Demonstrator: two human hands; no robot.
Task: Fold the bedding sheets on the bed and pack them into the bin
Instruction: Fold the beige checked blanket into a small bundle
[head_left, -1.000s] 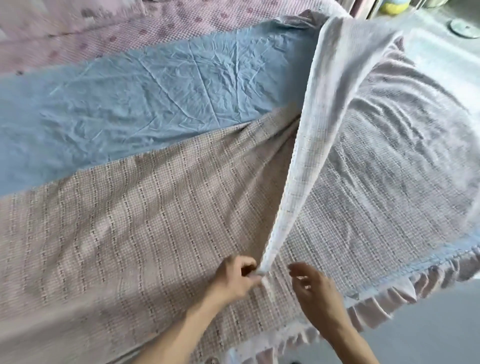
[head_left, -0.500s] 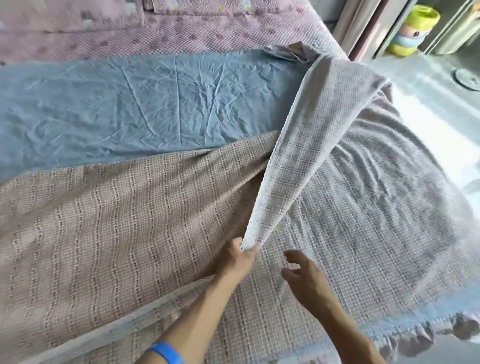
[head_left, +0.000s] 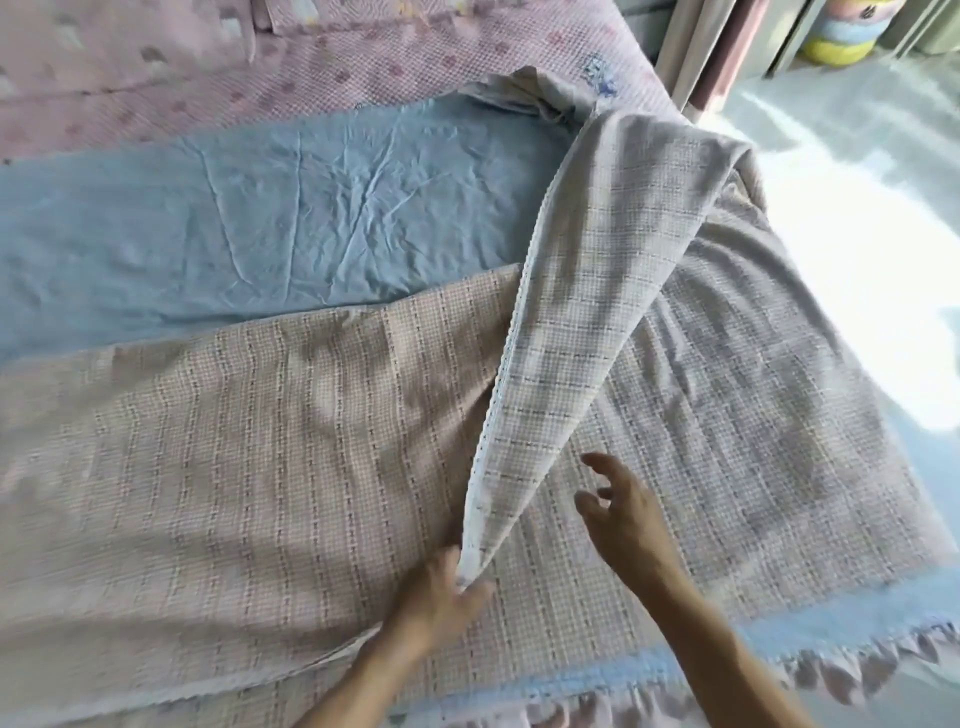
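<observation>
A pink-and-beige checked sheet (head_left: 249, 447) lies spread across the near half of the bed. One corner of it is pulled up into a long raised fold (head_left: 566, 322) with a white stitched edge. My left hand (head_left: 441, 592) pinches the lower tip of that fold between thumb and fingers. My right hand (head_left: 623, 514) hovers just right of the fold, fingers loosely spread, holding nothing. A wrinkled light blue sheet (head_left: 260, 218) lies flat beyond the checked one. No bin is in view.
A pink patterned bedspread (head_left: 311, 62) covers the far part of the bed. The ruffled bed edge (head_left: 810, 670) runs along the near right. Bright floor (head_left: 872, 218) lies to the right, with a stacked pastel toy (head_left: 836, 31) and curtains at the top right.
The view has shifted further over the bed. My left hand keeps its pinch on the fold's tip. My right hand has lifted and moved forward beside the fold, fingers spread wider.
</observation>
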